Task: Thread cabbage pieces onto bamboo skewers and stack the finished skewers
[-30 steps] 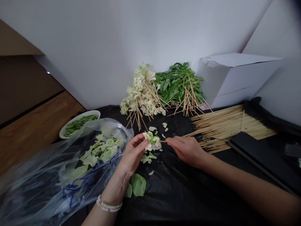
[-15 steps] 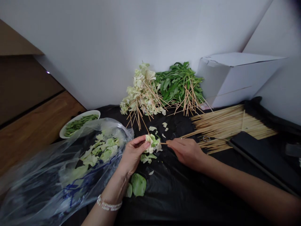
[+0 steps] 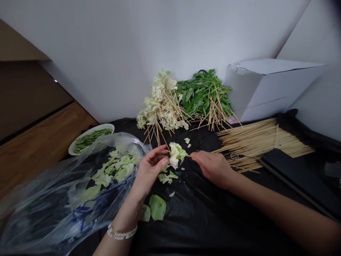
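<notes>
Across the black-covered bench (image 3: pixel 207 213), below a white wall (image 3: pixel 119 53), the left hand (image 3: pixel 149 170) pinches cabbage (image 3: pixel 176 153) threaded on a skewer (image 3: pixel 188 155), which the right hand (image 3: pixel 213 167) grips tight, mid-bench. Wooden floor (image 3: pixel 39 149) lies left; a white box (image 3: pixel 266 89) sits far right, loose sticks (image 3: pixel 255 142) nearer.

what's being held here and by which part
The right hand pinches a bamboo skewer by its bare shaft; the left hand pinches the cabbage pieces threaded on its tip.
</notes>
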The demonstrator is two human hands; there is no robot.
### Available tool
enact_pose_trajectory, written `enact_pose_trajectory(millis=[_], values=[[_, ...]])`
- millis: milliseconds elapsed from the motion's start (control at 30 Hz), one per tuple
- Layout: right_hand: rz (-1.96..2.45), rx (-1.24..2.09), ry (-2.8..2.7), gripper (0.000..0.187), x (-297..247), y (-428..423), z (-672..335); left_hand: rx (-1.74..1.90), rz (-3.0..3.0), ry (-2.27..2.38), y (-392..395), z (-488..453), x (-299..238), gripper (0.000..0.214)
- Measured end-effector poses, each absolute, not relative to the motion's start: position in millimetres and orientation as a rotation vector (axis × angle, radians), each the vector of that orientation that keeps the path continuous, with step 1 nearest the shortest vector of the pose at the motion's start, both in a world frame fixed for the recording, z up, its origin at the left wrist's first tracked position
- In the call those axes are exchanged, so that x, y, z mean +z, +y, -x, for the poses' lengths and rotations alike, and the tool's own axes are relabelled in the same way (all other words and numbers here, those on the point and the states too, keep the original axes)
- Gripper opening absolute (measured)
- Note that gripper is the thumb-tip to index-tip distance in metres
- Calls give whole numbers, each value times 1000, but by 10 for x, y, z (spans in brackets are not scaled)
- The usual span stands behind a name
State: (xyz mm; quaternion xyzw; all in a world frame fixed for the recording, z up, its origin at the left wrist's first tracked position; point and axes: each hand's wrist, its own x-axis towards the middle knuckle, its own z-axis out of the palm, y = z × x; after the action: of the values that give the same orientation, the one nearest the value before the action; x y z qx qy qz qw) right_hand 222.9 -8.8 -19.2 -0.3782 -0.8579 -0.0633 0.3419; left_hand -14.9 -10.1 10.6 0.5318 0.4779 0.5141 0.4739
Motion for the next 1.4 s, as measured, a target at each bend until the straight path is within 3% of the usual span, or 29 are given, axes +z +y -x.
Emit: enact_pose_trajectory(millis=[133,467,733,900,1000,1167,1267,1400], values=[[1030,-197,-2180,25,-182,-25,-2304,1095,-1784,1372,-60,251,142,9],[1068,-210,-2188,25,-208,6,-2319,790,-2390,1602,-27,251,-111,19],[1081,-268,-2099,24,-146,48,-2391,772,-2180,1613,-23,289,1,15],[1047,-311,-2125,24,-152,45,-2389,236,-1770,1185,-148,429,291,23],[1047,-327,-2131,25,-158,36,-2379,108,-1853,1102,-207,501,370,31],[1101,-271,-2154,29,-159,28,-2376,11,-1883,1080,-214,548,318,13],[1109,-250,-2153,28,-159,22,-2371,73,-1830,1074,-199,542,295,8],[1088,-268,-2144,27,-154,19,-2365,424,-1749,1134,-160,489,320,14]])
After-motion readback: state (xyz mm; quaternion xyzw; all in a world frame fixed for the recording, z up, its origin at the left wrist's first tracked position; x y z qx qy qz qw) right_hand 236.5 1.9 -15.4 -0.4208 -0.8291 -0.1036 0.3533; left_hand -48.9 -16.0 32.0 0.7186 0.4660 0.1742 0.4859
